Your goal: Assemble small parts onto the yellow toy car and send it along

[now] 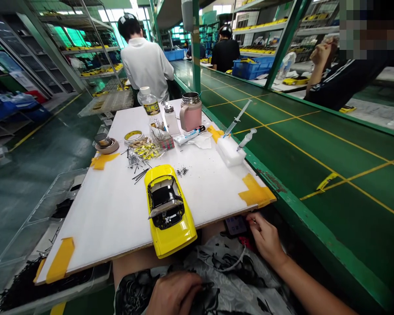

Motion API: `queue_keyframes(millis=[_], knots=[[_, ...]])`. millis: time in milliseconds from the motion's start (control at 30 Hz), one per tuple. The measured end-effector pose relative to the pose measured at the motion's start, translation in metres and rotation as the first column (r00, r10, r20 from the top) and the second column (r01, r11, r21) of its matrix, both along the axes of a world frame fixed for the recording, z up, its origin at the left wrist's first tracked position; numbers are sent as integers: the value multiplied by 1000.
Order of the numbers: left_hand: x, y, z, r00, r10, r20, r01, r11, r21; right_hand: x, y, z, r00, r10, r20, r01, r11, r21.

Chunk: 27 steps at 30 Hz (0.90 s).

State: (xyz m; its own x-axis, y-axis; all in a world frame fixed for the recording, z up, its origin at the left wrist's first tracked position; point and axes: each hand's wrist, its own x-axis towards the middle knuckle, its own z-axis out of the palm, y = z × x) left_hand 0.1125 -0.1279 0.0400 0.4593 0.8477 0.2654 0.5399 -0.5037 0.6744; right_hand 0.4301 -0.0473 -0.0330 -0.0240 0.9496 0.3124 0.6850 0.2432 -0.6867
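1. At the near edge of the desk (101, 210), in the head view, a yellow model car (174, 239) lies with one end jutting past the board toward the wearer; its long axis runs roughly away from the body, the far end leaning slightly left.
2. Nearer the car than its partner, the left hand (175, 292) is below that jutting end, over the patterned cloth (230, 267). The car lies just beyond it. This grip looks narrow, fingers curled together; whether it holds anything, I cannot tell.
3. Right of the car, below the desk's edge, the right hand (265, 238) bends its fingers beside a dark phone-like device (235, 226). The car lies to its left. Contact with the device, and so the grip's hold, cannot be told.
4. The car's shell is glossy, smooth and rounded, around a black cabin; a translucent windshield-like piece (166, 208) crosses the opening.
5. Beyond the car are thin black rods (139, 175), tiny black grains (182, 172) and crinkled clear plastic with yellow bits (147, 151); beyond and right, a matte white block (230, 152) bears two syringes (238, 117).
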Motion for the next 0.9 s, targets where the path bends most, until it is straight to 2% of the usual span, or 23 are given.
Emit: queue_keyframes(millis=[67,133,233,300,367,467,533,767,900], knots=[[0,1,3,1000,-13,20,14,1000,-14,-7,-6,9,999,27,-26,-27,999,32],[1,2,6,999,-35,40,37,999,-37,-18,-15,19,991,130,-33,-128,990,54],[3,4,5,998,-46,51,46,999,4,-38,-27,25,924,383,5,-381,919,97],[3,5,3,998,-44,41,42,998,51,-45,-32,24,884,467,39,-468,876,117],[2,4,1,998,-47,37,44,997,66,-45,-33,19,900,431,59,-435,893,111],[1,3,0,997,-45,55,43,998,40,-33,-28,11,952,294,87,-301,951,77],[0,2,1,997,-31,64,30,999,16,-25,-25,8,966,234,108,-241,969,52],[-1,1,0,996,-11,84,15,999,-41,-16,-17,-3,971,181,159,-176,983,-46],[-1,1,-1,998,13,64,-7,996,-93,-14,-2,-9,971,134,197,-120,989,-84]])
